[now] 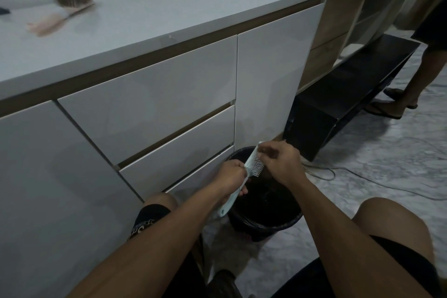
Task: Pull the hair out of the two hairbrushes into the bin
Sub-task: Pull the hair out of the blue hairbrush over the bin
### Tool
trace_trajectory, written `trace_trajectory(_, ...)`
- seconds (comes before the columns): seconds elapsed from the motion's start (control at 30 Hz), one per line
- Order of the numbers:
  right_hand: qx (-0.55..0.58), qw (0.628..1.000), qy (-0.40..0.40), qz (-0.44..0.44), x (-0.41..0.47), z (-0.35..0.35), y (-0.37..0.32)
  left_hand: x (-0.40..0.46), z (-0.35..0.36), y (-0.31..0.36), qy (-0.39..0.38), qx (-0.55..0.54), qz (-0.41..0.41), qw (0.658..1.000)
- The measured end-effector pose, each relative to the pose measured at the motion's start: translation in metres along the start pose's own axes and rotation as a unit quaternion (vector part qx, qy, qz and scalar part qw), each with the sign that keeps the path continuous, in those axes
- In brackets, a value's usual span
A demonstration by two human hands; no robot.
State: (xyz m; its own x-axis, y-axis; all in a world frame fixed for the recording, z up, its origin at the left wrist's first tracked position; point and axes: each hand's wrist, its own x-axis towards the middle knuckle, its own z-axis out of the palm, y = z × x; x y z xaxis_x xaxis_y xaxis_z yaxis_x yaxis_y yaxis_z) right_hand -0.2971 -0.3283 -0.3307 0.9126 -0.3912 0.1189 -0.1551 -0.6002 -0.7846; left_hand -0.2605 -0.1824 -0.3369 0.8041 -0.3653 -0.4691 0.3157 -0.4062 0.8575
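I take the black bin [263, 215] on the floor as my landmark. Directly above its near-left rim my left hand [229, 176] is wrapped tight around the neck of the pale blue hairbrush [251, 164], whose handle hangs down outside the rim and whose bristled head tilts up over the opening. Above the bin's far side my right hand [280, 162] has its fingertips pinched together at the top of the bristles, apparently on hair, though I cannot make out the strands. I judge the brush light and stiff, the plastic a little slick, so the neck is the sound place to hold; the hair is soft and clings. Well beyond the bin, up on the white countertop [193, 14], lies the second hairbrush [60, 19], wooden-handled and matted with hair.
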Motion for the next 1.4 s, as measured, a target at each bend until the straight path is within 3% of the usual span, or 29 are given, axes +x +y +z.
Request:
trace_trajectory(0.3, 0.024, 0.989, 0.131, 0.057, 0.009, -0.009, 0.001, 0.006, -0.005, -0.004, 0.017, -0.030, -0.014, 0.999)
trace_trajectory(0.47, 0.023, 0.998, 0.042, 0.037, 0.006, -0.007, -0.002, 0.003, -0.004, 0.000, -0.009, -0.026, -0.004, 1.000)
trace_trajectory(0.53, 0.010, 0.998, 0.042, 0.037, 0.007, -0.006, -0.002, 0.003, -0.003, 0.000, -0.017, -0.030, -0.006, 0.999)
trace_trajectory(0.83, 0.060, 0.974, 0.179, 0.128, 0.018, -0.018, 0.017, 0.015, -0.008, -0.004, -0.005, -0.032, -0.030, 0.999)
trace_trajectory(0.9, 0.060, 0.976, 0.162, 0.131, 0.021, -0.018, 0.021, 0.020, -0.008, -0.006, -0.004, -0.026, -0.034, 0.999)
trace_trajectory(1.1, 0.010, 0.999, 0.007, 0.043, 0.023, 0.003, 0.035, 0.032, 0.005, -0.008, -0.027, -0.018, -0.030, 0.999)
trace_trajectory(1.4, 0.051, 0.987, 0.087, 0.122, 0.058, -0.001, 0.042, 0.069, 0.003, -0.009, 0.040, -0.020, -0.072, 0.996)
